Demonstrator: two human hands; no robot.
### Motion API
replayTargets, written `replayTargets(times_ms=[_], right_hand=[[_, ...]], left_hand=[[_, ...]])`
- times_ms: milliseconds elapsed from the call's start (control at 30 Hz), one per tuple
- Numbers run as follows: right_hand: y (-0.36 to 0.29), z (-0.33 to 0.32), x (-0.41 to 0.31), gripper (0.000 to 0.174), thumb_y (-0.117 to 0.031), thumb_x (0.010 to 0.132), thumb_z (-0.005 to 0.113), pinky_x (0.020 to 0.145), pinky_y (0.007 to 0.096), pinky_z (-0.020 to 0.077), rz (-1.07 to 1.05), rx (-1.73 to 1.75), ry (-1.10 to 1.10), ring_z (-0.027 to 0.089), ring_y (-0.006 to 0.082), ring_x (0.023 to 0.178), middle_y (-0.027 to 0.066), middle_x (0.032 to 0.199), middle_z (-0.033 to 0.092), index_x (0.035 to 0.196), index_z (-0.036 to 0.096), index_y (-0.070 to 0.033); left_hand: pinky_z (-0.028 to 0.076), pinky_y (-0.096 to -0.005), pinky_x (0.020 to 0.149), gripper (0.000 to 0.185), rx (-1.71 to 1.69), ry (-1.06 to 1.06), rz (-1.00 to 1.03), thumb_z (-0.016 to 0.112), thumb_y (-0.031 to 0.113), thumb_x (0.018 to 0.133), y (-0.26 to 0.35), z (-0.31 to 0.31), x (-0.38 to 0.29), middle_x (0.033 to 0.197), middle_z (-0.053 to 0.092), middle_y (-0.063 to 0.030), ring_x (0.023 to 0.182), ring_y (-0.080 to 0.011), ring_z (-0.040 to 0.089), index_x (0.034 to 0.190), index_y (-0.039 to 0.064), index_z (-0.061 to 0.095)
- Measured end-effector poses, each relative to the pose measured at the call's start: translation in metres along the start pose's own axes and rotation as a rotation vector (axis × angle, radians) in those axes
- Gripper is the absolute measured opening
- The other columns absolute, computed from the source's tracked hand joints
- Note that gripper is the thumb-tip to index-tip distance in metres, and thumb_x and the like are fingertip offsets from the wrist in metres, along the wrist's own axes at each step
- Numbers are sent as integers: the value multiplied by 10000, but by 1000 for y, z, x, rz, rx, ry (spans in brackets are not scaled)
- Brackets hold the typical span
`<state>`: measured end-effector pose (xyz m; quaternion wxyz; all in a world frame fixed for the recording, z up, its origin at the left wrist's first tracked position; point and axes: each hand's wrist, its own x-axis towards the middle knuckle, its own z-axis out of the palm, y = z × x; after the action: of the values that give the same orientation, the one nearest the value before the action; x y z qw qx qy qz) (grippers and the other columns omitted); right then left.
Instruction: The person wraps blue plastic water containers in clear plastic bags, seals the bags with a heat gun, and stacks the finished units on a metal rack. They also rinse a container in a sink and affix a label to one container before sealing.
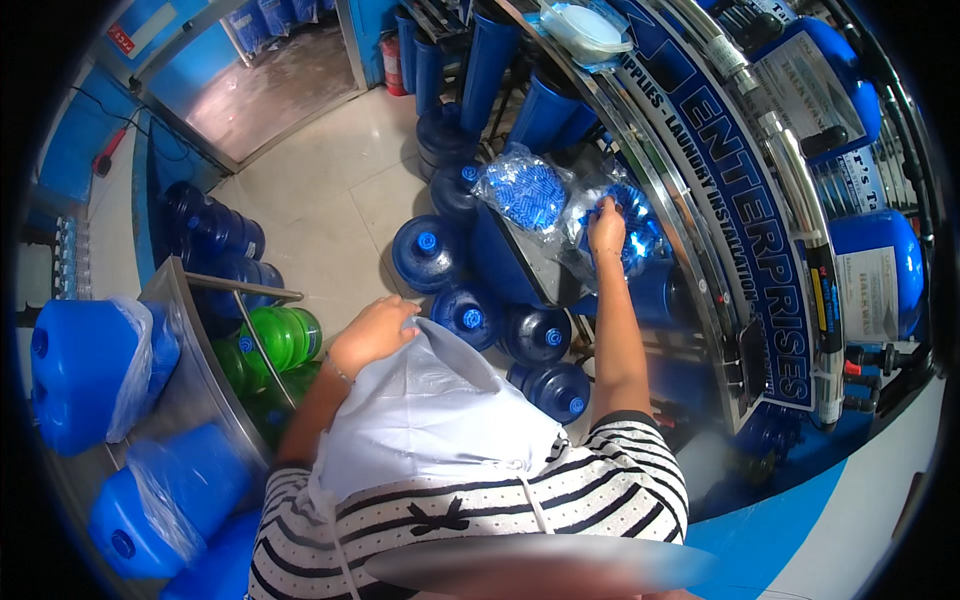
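My left hand (375,330) grips the upper edge of a white apron (442,397), which bulges out in front of my striped top. At the right, my right hand (607,229) reaches into an opened clear plastic bag (637,225) of shiny blue pieces. Its fingertips are among the pieces, and whether they pinch one is not visible. Beside it lies a second clear bag (529,191), filled with small blue-and-white pieces. Both bags rest on or above a dark flat top (536,266).
Several blue water jugs (427,251) stand on the tiled floor (322,195) before me. Green jugs (285,337) sit under a steel counter (214,375) at left, with blue containers (90,367) on top. A steel-edged rack with a lettered sign (742,247) curves along the right.
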<state>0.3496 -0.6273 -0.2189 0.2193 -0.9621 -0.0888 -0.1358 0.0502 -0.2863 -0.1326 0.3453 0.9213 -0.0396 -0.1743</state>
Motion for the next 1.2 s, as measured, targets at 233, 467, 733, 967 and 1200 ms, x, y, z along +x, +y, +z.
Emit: replayTargets(times_ms=[233, 467, 733, 967, 1200], right_hand=[[19, -6, 1, 105, -50, 772, 652, 730, 453, 515, -64, -48, 6, 638, 373, 787, 180, 831, 641, 867, 685, -81], [17, 13, -3, 178, -173, 692, 788, 794, 404, 500, 17, -182, -2, 597, 330, 891, 141, 877, 636, 854, 745, -110], [13, 14, -4, 240, -184, 649, 828, 792, 389, 492, -9, -107, 27, 586, 303, 891, 98, 927, 638, 875, 761, -142], [1, 21, -11, 160, -194, 647, 831, 793, 374, 492, 40, -39, 86, 595, 282, 885, 93, 887, 628, 793, 774, -159], [0, 22, -1, 196, -220, 648, 830, 785, 400, 492, 23, -137, 100, 596, 320, 899, 152, 817, 611, 800, 739, -136]], left_hand=[[447, -420, 939, 383, 10, -4, -27, 647, 192, 843, -9, -8, 4, 1091, 600, -210, 1049, -380, 562, 1181, 15, 611], [447, -418, 936, 387, -10, -21, 17, 645, 196, 841, -12, -8, 3, 1087, 596, -220, 1041, -384, 563, 1183, 19, 606], [443, -413, 952, 403, -6, -56, -45, 642, 200, 846, -12, -9, 0, 1119, 596, -219, 1075, -379, 556, 1202, 16, 600], [438, -413, 961, 409, -1, -60, -72, 641, 207, 849, -14, -10, -2, 1135, 593, -212, 1088, -377, 550, 1211, 21, 598], [443, -419, 941, 399, 13, -59, -61, 642, 209, 847, -15, -9, -1, 1107, 598, -204, 1064, -374, 554, 1197, 22, 607]])
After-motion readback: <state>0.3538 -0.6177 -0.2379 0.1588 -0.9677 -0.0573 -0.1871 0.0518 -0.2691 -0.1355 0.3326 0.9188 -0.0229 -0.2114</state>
